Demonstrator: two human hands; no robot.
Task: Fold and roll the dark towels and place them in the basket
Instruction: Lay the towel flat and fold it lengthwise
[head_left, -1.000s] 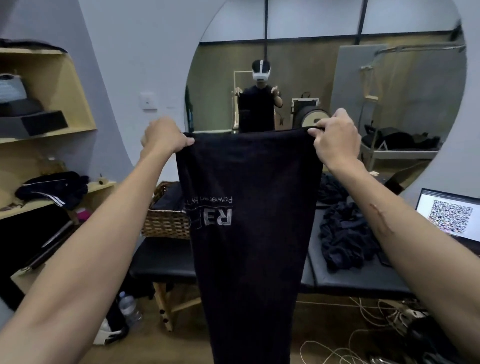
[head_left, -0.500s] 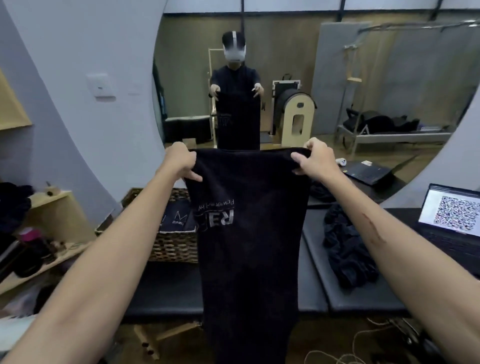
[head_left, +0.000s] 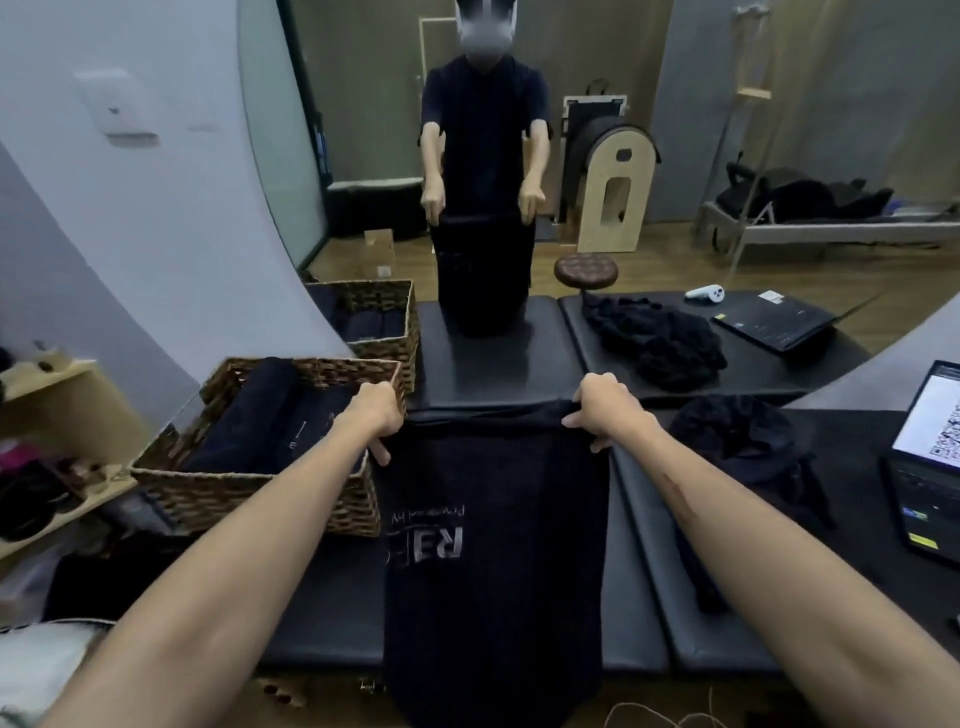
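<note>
A long dark towel with pale mirrored lettering lies lengthwise down the middle of the black padded bench, its far edge held at the two corners and its near end hanging over the bench's near edge, where it is cut off by the bottom of the view. The left hand grips the far left corner with fingers curled under the cloth; only the knuckles and a fingertip or two show, so the pinch itself is hidden. The right hand grips the far right corner the same way, fingers folded round the bunched hem. The lettering reads backwards and its left part is too dim to make out.

Just left of the towel stands a brown woven wicker basket, touching or nearly touching the towel's left edge; the left forearm crosses its near right corner. Inside it lie dark rolled towels, their number hard to tell because they merge in the shade.

To the right, on the bench, sits a crumpled heap of dark towels, its near side trailing into shadow. Farther right an open laptop is cut off by the frame edge, a code pattern partly visible on its screen.

Beyond the bench a large mirror repeats the scene; the person's reflected face is blurred.
</note>
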